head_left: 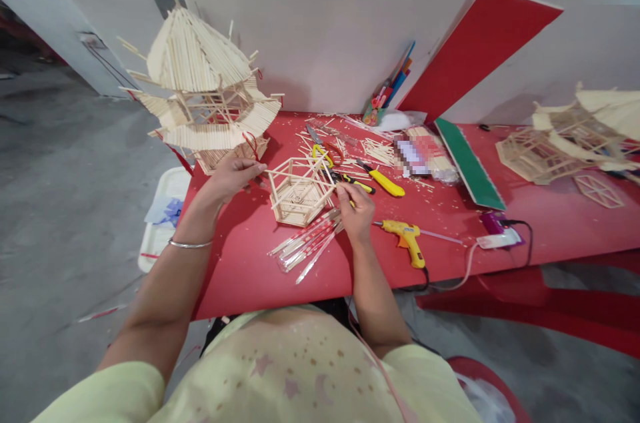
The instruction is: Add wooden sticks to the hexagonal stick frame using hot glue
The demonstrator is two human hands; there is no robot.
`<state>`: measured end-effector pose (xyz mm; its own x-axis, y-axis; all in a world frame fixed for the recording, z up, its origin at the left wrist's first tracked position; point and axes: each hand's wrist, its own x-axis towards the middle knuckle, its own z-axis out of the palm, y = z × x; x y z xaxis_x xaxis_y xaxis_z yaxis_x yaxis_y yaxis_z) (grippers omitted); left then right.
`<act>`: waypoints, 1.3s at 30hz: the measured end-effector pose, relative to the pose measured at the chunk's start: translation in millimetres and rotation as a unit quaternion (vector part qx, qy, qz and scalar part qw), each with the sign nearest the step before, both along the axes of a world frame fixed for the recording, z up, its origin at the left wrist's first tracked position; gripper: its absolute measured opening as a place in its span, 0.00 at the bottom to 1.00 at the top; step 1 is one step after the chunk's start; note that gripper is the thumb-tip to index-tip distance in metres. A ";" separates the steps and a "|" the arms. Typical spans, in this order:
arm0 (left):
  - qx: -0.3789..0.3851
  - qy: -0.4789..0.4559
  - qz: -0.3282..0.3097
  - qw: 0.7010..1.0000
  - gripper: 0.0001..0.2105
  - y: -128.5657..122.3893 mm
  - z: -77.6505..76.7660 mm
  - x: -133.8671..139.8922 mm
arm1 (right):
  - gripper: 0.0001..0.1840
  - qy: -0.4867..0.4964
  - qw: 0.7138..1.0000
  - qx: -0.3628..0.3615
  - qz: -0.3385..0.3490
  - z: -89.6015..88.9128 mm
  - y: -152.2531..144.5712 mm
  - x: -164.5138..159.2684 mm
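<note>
Over the red table, a thin wooden stick (300, 178) spans from one hand to the other. My left hand (234, 173) pinches its left end, close to the base of a tall stick pagoda (197, 59). At the right, my right hand (356, 211) closes thumb and finger near the other end. Just below the stick stands an open hexagonal frame of wooden sticks (300, 215), with a ringed lattice floor; whether the fingers also touch it is hard to tell. Clear-and-red plastic packets of sticks (307, 239) lie in front of the frame.
A yellow glue gun (407, 236) lies right of my right hand, its cord running to a power strip (499, 238). Behind are a yellow utility knife (386, 181), scissors (320, 146) and loose sticks (379, 151). A green board (470, 163) and another stick model (560, 136) stand farther right.
</note>
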<state>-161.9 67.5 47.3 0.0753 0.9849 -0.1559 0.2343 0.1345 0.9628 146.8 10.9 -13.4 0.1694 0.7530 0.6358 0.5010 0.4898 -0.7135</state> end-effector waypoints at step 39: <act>-0.001 0.004 -0.002 1.000 0.22 -0.6 2.3 1.6 | 0.13 -0.003 1.000 -0.016 -0.009 0.5 -0.8 -0.6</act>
